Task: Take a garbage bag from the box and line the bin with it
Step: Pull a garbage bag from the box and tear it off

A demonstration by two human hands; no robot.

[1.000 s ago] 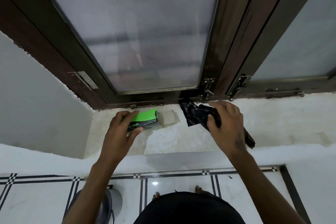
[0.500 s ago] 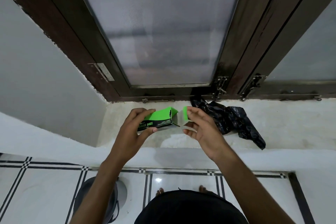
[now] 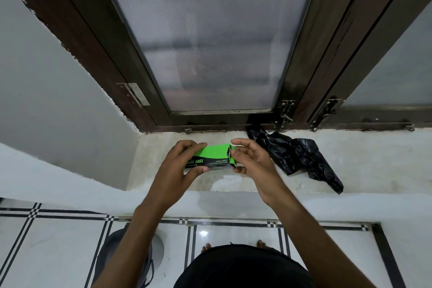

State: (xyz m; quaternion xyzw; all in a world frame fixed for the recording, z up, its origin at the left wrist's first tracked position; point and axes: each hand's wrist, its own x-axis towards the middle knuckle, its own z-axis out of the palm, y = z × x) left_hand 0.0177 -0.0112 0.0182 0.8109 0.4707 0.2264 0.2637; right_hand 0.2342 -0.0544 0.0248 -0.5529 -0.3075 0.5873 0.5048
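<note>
I note one garbage bag (image 3: 297, 159) out on the sill; left hand (image 3: 180, 166) grasps the box (image 3: 210, 159), right hand (image 3: 252, 161) pinches its flap. Bin (image 3: 124, 255) unlined.

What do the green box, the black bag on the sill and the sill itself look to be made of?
Green garbage bag box: printed cardboard, judging by its folded end flap and crisp edges. Black garbage bag: thin plastic film, crumpled with a slight sheen. Window sill: looks like polished stone or marble, pale and mottled, though painted cement is possible.
</note>
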